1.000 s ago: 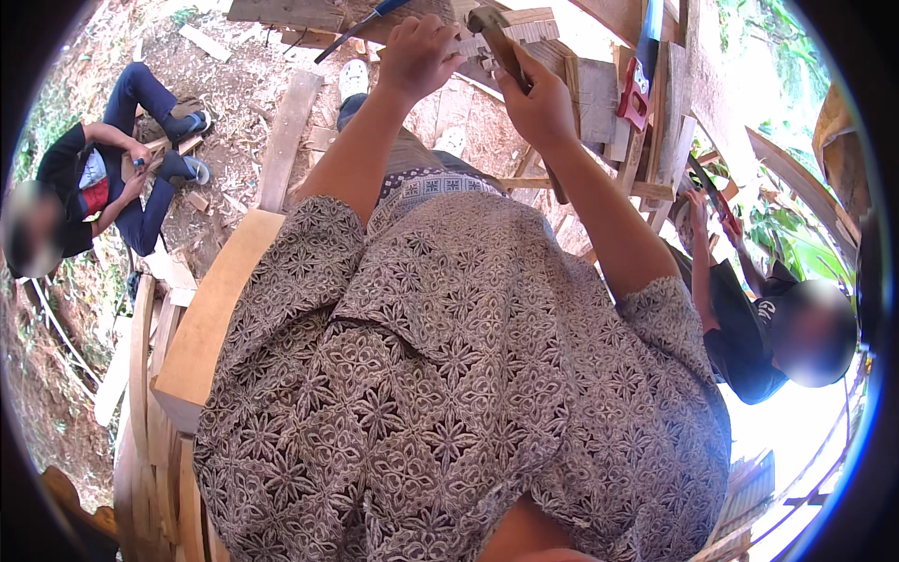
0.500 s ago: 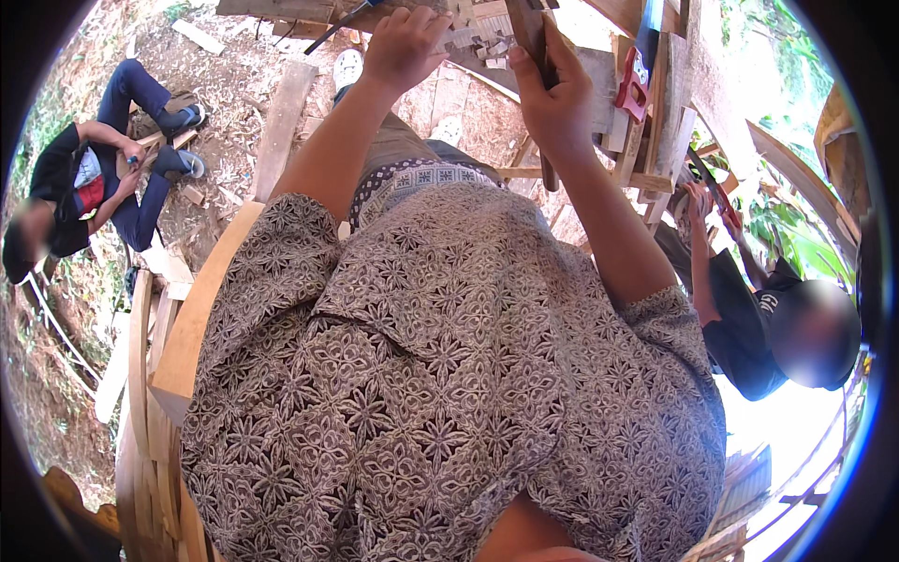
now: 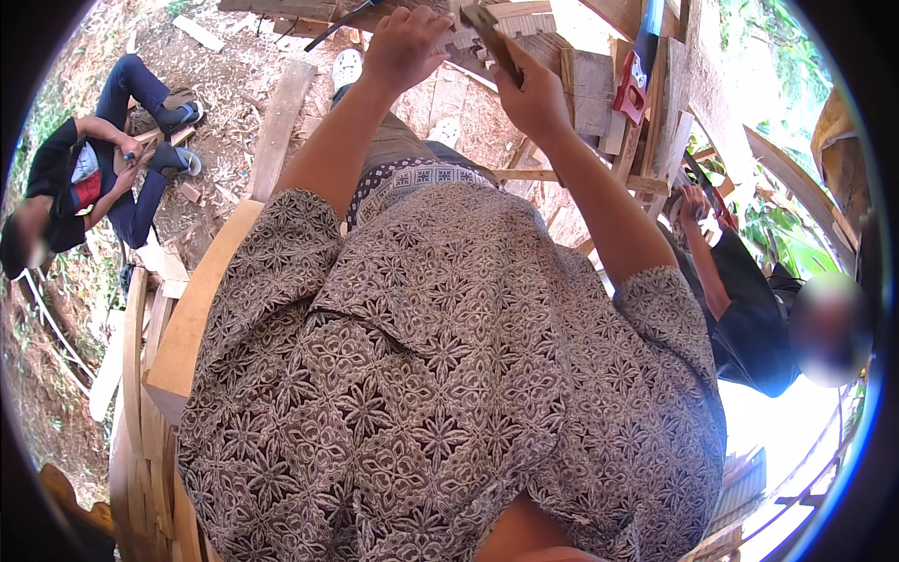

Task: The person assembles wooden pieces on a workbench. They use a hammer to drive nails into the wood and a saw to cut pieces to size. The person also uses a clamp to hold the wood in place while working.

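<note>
At the top of the head view my left hand [image 3: 405,47] rests with its fingers curled beside a pale piece of wood with a notched edge [image 3: 461,39]. What those fingers hold, if anything, is hidden. My right hand [image 3: 536,94] is closed round a dark, flat wooden bar [image 3: 493,42]. The bar slants up and left, its far end above the notched wood. Whether the bar touches that wood, I cannot tell.
A handsaw with a red handle [image 3: 633,89] stands among boards [image 3: 663,103] on the right. A blue-handled tool [image 3: 346,21] lies beyond my left hand. One person [image 3: 108,159] sits at left; another person [image 3: 749,309] holds a red-handled tool at right.
My right hand has moved left and tilted the wooden bar over toward the notched wood. My left hand stays in place. The person at right has shifted slightly.
</note>
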A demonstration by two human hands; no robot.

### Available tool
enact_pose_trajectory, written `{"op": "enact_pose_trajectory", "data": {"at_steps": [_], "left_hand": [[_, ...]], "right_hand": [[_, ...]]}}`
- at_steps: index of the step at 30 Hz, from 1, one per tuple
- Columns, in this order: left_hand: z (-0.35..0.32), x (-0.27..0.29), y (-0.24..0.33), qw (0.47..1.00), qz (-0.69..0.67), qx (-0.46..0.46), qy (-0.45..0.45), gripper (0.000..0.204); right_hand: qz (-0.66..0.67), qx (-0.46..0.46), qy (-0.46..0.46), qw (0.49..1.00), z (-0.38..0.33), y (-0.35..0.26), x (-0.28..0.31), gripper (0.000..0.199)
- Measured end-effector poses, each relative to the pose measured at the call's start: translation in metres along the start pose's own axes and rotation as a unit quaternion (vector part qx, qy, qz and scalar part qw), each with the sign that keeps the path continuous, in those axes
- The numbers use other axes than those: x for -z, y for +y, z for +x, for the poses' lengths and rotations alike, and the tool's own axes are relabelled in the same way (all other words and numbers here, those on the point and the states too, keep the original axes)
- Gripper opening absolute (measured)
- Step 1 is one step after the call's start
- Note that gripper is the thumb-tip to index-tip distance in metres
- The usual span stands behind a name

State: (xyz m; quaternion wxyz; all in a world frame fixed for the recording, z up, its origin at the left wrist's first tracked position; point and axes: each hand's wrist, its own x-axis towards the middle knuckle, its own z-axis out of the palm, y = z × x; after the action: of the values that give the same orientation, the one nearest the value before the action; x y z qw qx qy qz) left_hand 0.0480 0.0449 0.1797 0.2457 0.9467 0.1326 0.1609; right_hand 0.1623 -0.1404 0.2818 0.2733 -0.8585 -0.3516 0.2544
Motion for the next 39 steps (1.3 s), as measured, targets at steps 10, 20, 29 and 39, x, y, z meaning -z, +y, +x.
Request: {"op": "enact_pose_trajectory", "data": {"at_steps": [10,20,29,39], "left_hand": [[-0.004,0.003,0.002,0.999,0.015,0.015,0.026,0.056],[-0.003,-0.004,0.0,0.999,0.018,0.005,0.048,0.059],[0.0,0.006,0.002,0.999,0.0,0.004,0.038,0.055],[-0.01,-0.008,0.001,0.999,0.002,0.043,0.014,0.072]], "right_hand": [[0.05,0.077,0.106,0.99,-0.009,-0.048,0.015,0.054],[0.035,0.087,0.096,0.991,-0.005,-0.043,0.018,0.046],[0.152,0.117,0.181,0.965,0.004,-0.075,0.046,0.036],[-0.096,0.009,0.073,0.993,0.061,0.09,0.046,0.047]]}}
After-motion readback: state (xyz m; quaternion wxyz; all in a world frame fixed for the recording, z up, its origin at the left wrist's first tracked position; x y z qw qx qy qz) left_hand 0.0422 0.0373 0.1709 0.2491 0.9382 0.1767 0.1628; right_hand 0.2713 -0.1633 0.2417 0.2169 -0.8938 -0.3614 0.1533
